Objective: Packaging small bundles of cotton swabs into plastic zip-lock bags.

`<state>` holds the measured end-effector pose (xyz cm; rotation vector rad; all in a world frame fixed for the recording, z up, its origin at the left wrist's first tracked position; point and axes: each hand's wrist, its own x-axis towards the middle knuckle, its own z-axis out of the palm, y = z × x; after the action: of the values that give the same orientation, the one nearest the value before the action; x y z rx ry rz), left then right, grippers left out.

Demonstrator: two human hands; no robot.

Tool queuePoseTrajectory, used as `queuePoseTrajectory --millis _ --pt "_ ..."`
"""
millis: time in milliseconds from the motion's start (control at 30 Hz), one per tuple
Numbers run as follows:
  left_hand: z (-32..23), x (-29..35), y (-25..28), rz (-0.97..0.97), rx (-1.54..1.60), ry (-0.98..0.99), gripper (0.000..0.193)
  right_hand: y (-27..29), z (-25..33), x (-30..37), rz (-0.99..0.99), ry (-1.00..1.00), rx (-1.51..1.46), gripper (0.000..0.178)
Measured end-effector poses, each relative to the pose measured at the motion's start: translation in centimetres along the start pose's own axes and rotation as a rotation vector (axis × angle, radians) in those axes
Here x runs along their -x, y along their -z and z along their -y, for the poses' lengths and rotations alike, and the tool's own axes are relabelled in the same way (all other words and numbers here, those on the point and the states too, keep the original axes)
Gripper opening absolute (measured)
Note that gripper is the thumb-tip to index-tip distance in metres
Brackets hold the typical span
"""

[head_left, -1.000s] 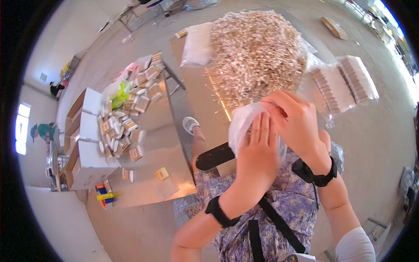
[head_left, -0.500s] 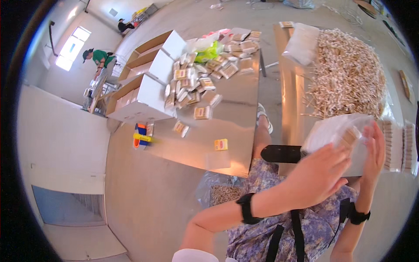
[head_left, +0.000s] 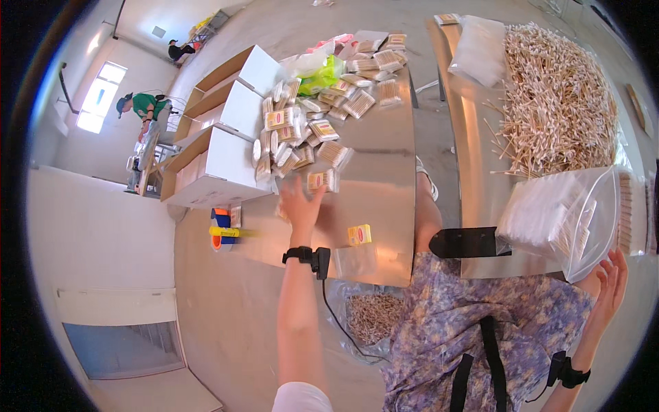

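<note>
In the head view, the left hand [head_left: 302, 204], blurred, spreads its grip beside a swab packet [head_left: 320, 181] on the tabletop [head_left: 374, 196]; pinching the edges would suit. The right hand [head_left: 608, 283], unclenched, nears one bulging bag [head_left: 532, 213]. Three cartons [head_left: 223, 168], one yellow box [head_left: 359, 235]; heaped packets [head_left: 280, 119] defy counting.
</note>
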<state>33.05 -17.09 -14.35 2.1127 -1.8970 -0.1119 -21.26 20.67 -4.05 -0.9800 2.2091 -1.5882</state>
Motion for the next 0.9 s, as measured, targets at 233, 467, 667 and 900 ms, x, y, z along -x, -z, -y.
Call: queuePoseTrajectory --millis 233,467,667,900 --pt "-5.3 -3.9 -0.8 0.289 0.066 -0.299 0.083 -0.8 3.1 1.9 -0.004 -0.030 0.171 0.042" --pt "-8.6 -2.8 0.7 0.364 0.036 -0.333 0.082 -1.1 2.8 3.4 0.038 -0.006 0.195 0.036" --pt "-10.2 0.7 1.6 0.513 0.076 -0.525 0.071 -2.9 4.4 3.8 0.041 -0.048 0.104 0.035" --pt "-9.8 -6.4 -0.3 0.281 0.758 -0.009 0.059 -3.2 4.7 4.6 0.024 -0.057 0.086 0.032"
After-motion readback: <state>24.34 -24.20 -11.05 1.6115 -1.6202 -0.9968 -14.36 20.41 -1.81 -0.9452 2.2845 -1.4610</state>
